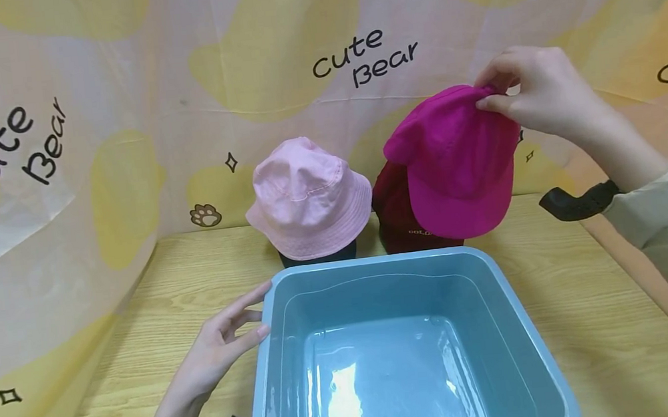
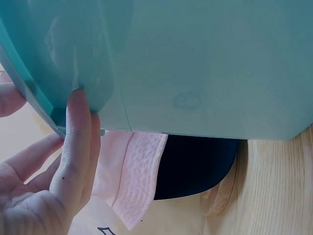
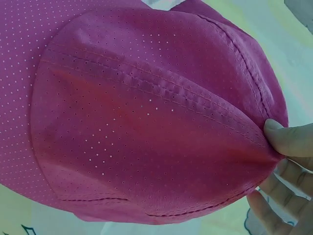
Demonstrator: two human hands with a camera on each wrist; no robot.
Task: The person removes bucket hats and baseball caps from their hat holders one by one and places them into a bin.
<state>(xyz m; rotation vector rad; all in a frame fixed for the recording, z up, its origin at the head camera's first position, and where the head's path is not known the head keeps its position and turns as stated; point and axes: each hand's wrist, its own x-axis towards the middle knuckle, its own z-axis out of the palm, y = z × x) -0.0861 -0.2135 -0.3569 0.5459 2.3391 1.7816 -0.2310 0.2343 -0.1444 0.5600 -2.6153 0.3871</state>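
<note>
My right hand [image 1: 540, 91] pinches a magenta baseball cap [image 1: 462, 162] by the top of its crown, between thumb and fingers. The cap hangs with its brim downward, overlapping a dark red cap [image 1: 391, 210] behind it in the head view. Close up in the right wrist view, the magenta cloth [image 3: 146, 122] shows small punched holes and gathers to a point at the fingertips. My left hand [image 1: 217, 347] touches the upper left rim of a light blue plastic basin [image 1: 375, 261], its fingers fairly straight against the outer wall [image 2: 195, 73].
Behind the basin, a pale pink bucket hat [image 1: 309, 197] rests over a black brimmed piece [image 2: 195, 166]. All stand on a light wood-grain table [image 1: 194, 262]. A printed cloth [image 1: 271, 53] rises along the table's back and left sides.
</note>
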